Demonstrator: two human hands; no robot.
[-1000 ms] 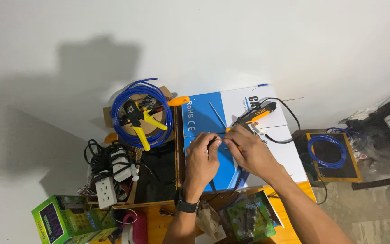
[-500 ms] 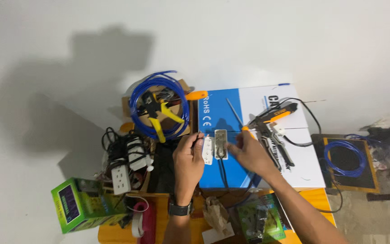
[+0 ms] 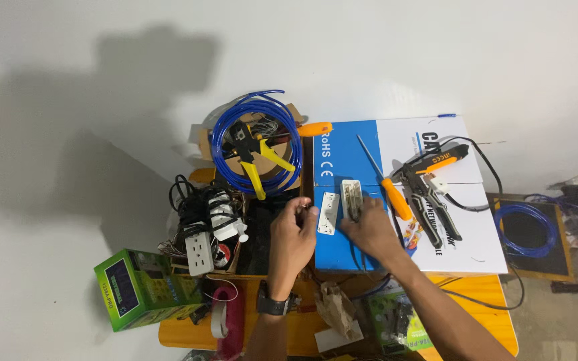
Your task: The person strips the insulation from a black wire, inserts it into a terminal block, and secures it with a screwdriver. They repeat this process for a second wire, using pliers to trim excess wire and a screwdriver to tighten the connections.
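My left hand (image 3: 294, 235), a dark watch on its wrist, curls its fingertips against the left edge of a small white faceplate (image 3: 329, 212). The faceplate lies on a blue and white carton (image 3: 436, 150). My right hand (image 3: 371, 231) rests just right of it, fingers on the lower end of a second white piece with a brownish inside (image 3: 351, 198). The two pieces lie side by side, slightly apart. An orange-handled screwdriver (image 3: 396, 198) lies just right of my right hand.
Black pliers (image 3: 433, 210) and an orange and black tool with a cord (image 3: 436, 160) lie on the carton. A blue cable coil (image 3: 221, 144) with yellow-handled crimpers (image 3: 262, 164) sits behind left. A power strip (image 3: 199, 252), green box (image 3: 135, 289) and second blue coil (image 3: 526, 230) surround the carton.
The single white piece held between both hands is now two pieces lying apart on the carton. Both hands have lowered toward them, and the view has shifted.
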